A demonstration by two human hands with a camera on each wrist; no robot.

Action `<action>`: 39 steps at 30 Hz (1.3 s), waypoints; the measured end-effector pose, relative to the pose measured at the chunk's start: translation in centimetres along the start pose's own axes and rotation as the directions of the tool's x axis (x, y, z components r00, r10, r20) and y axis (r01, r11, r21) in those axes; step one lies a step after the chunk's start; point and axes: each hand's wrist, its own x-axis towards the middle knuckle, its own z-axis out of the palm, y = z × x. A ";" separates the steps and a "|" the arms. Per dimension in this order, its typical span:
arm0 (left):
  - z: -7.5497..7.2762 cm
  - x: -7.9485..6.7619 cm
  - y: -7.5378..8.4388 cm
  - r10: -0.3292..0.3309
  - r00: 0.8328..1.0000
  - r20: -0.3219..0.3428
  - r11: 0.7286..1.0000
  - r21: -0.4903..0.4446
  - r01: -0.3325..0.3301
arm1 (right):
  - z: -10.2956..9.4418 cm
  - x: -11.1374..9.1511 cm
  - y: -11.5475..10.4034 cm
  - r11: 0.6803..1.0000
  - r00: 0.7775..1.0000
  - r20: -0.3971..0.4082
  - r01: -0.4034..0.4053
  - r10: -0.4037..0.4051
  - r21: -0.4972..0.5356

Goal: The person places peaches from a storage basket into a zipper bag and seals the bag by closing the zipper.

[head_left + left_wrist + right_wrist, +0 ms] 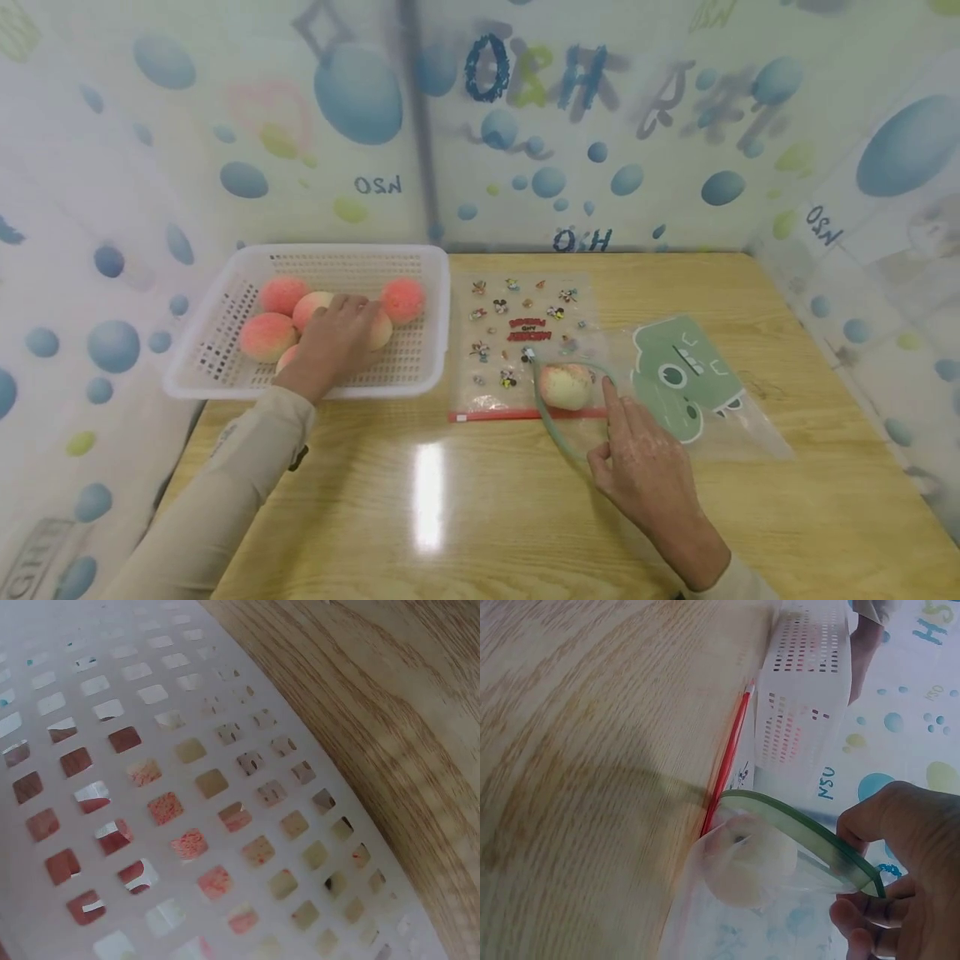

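Note:
In the head view my left hand (pixel 337 342) reaches into a white plastic basket (pixel 444 333), its fingers curled over a pale peach (pixel 382 333). The left wrist view shows only the basket's slotted wall (pixel 142 712), with peach colours through the holes; the hand is hidden there. My right hand (pixel 648 454) pinches the green zip edge (pixel 817 825) of a clear zip bag (pixel 678 379) printed with a green cartoon face. Its mouth is held apart in a loop. A peach (pixel 566 386) lies at that mouth, seen through the clear plastic in the right wrist view.
Several more pink peaches (pixel 268 337) sit in the basket. A clear bag with cartoon figures (pixel 487 317) and a red zip (pixel 495 416) lies flat between the basket and the green bag, partly under it. Printed sheeting (pixel 480 167) walls the wooden table (pixel 360 517) at back and sides.

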 end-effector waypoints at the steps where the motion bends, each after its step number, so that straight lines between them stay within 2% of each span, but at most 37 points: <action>1: 0.1 0.0 0.0 0.001 1.000 -0.003 1.000 0.000 -0.001 | 0.0 0.0 0.0 1.000 1.000 0.002 -0.002 0.002 0.001; 7: 0.5 0.0 -0.3 0.028 0.998 -0.049 0.999 0.022 -0.027 | 0.2 -0.1 0.0 1.000 0.999 0.028 -0.021 0.021 -0.002; 12: 0.8 -0.1 -0.4 0.043 0.997 -0.069 0.999 0.037 -0.040 | 0.2 -0.1 0.2 1.000 1.000 0.019 -0.016 0.016 0.005; 16: 1.1 0.1 -0.5 0.017 0.999 -0.030 0.999 0.034 -0.016 | 0.1 -0.1 0.3 1.000 1.000 0.012 -0.016 0.016 0.005; 23: 1.3 0.6 -0.5 -0.050 0.994 0.093 0.998 0.032 0.047 | 0.1 -0.1 0.4 1.000 0.999 0.016 -0.029 0.029 -0.007; 26: 1.1 0.6 -0.4 -0.053 0.993 0.108 0.998 0.031 0.050 | 0.2 -0.1 0.5 1.000 1.000 0.003 -0.022 0.022 -0.008; 29: 1.0 0.4 -0.5 -0.034 0.996 0.085 0.999 0.033 0.032 | 0.2 0.0 0.6 1.000 1.000 -0.009 -0.017 0.017 -0.007; 33: 1.2 0.1 -0.8 0.004 1.000 0.014 1.000 0.029 -0.004 | 0.1 0.1 0.7 1.000 0.999 -0.029 -0.025 0.025 -0.008; 39: 1.1 -0.2 -0.8 0.034 0.997 -0.069 0.999 0.003 -0.034 | -0.1 0.2 0.8 0.999 0.998 -0.036 -0.045 0.046 0.009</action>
